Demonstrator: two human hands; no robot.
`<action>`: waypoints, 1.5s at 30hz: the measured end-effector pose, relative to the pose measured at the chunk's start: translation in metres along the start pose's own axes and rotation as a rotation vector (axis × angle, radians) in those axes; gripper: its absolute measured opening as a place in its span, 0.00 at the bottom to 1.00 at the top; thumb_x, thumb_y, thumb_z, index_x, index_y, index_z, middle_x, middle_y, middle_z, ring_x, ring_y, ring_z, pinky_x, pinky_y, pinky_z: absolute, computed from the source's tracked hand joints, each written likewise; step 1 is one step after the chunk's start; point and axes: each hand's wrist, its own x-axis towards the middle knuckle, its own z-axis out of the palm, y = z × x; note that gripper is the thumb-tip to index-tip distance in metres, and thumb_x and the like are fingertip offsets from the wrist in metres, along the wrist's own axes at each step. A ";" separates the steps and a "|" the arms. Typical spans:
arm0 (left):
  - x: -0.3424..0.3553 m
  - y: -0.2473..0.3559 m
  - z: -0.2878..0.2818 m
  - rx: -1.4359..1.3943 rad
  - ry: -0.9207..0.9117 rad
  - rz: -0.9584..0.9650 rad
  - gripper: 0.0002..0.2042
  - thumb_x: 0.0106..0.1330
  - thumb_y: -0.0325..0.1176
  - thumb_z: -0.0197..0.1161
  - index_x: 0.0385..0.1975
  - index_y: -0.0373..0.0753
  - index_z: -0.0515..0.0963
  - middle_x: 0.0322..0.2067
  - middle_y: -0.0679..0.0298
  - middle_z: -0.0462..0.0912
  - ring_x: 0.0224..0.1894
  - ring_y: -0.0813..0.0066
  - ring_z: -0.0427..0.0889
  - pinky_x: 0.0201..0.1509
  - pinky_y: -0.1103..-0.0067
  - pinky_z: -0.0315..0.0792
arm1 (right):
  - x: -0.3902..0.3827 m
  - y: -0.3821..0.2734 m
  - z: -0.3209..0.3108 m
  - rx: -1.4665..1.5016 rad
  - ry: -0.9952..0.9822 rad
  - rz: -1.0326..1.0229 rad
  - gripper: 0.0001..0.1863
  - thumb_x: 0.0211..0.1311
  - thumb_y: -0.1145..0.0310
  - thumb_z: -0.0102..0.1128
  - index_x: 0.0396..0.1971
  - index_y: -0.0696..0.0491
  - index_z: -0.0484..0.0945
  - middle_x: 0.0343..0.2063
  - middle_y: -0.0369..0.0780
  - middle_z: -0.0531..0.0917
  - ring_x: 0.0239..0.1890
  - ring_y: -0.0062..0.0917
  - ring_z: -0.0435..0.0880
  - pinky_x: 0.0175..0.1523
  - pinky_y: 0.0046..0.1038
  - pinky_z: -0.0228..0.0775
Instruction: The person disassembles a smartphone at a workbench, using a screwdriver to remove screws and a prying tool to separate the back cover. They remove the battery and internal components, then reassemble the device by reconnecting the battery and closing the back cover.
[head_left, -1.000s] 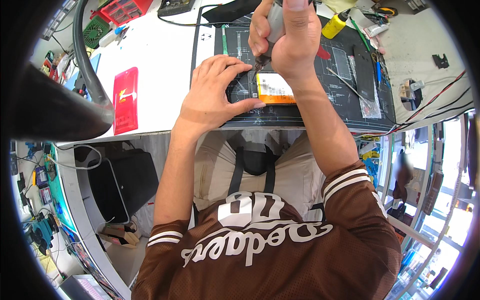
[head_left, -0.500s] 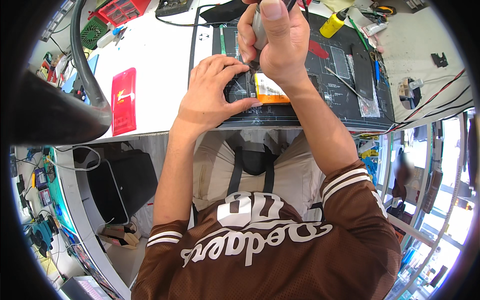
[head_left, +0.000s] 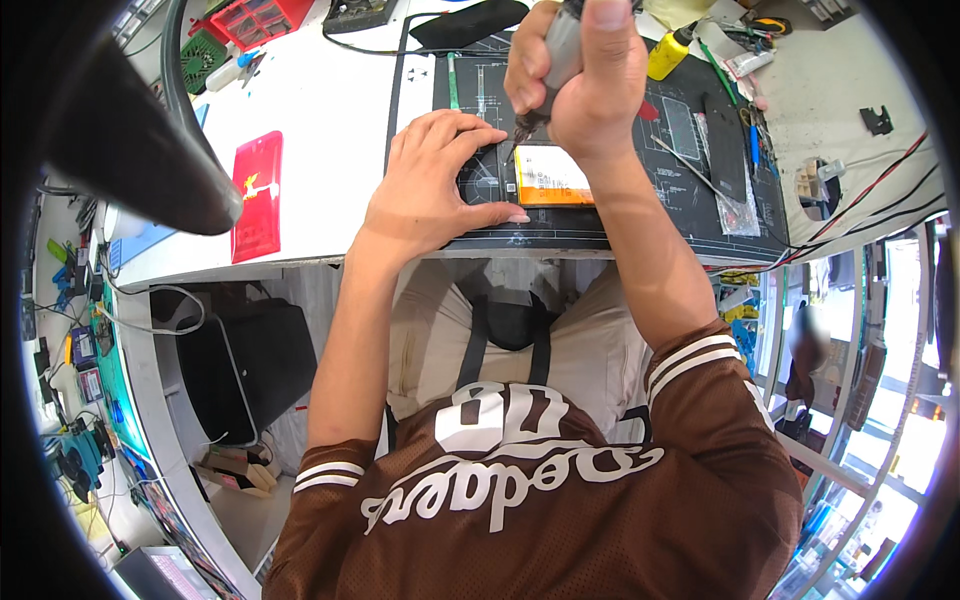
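A flat battery (head_left: 553, 188) with an orange and white label lies in what looks like an opened dark phone (head_left: 511, 188) on a dark work mat (head_left: 560, 229). My left hand (head_left: 425, 185) spans the phone's left end, thumb at the near edge and index finger at the far edge. In my right fist, above the phone, is a grey and black electric screwdriver (head_left: 563, 52). Its tip slants down to the left, near the battery's far left corner; whether it touches anything there, I cannot tell. My right hand (head_left: 592, 95) hides part of the tool.
Left on the white table lies a red packet (head_left: 257, 197), with a thick dark arm (head_left: 150, 140) looming above. A yellow bottle (head_left: 668, 56), a thin metal tool (head_left: 694, 168) and a black strip (head_left: 724, 140) lie right. Cables (head_left: 868, 205) cross the right edge.
My right hand and the screwdriver have moved slightly right, and more of the tool shows. My left hand stays at the phone. The view has shifted a little.
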 end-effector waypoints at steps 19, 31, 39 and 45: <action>0.000 0.003 -0.001 0.012 0.001 0.010 0.43 0.49 0.58 0.86 0.60 0.34 0.80 0.62 0.55 0.77 0.72 0.51 0.69 0.78 0.59 0.61 | -0.012 -0.003 0.017 -0.138 -0.048 0.131 0.33 0.80 0.41 0.56 0.55 0.62 0.70 0.21 0.37 0.76 0.15 0.17 0.71 0.21 0.20 0.62; 0.001 0.004 0.000 0.027 0.000 0.001 0.41 0.47 0.59 0.85 0.59 0.41 0.82 0.63 0.59 0.79 0.72 0.55 0.71 0.77 0.61 0.61 | -0.017 -0.009 0.020 -0.046 -0.110 0.166 0.30 0.80 0.43 0.59 0.53 0.61 0.71 0.22 0.37 0.77 0.16 0.16 0.71 0.22 0.20 0.63; -0.001 0.003 0.003 0.033 0.023 0.011 0.44 0.43 0.56 0.88 0.59 0.37 0.81 0.63 0.58 0.78 0.73 0.54 0.69 0.78 0.60 0.64 | -0.009 -0.018 0.010 0.093 -0.095 0.057 0.32 0.83 0.38 0.49 0.56 0.58 0.70 0.20 0.37 0.75 0.14 0.20 0.72 0.21 0.23 0.66; -0.001 0.004 0.000 0.033 -0.012 0.005 0.43 0.44 0.55 0.88 0.59 0.39 0.81 0.64 0.59 0.77 0.73 0.54 0.68 0.78 0.60 0.64 | -0.014 -0.024 0.016 -0.023 -0.056 0.165 0.32 0.83 0.39 0.49 0.55 0.59 0.71 0.20 0.37 0.75 0.15 0.19 0.72 0.22 0.22 0.66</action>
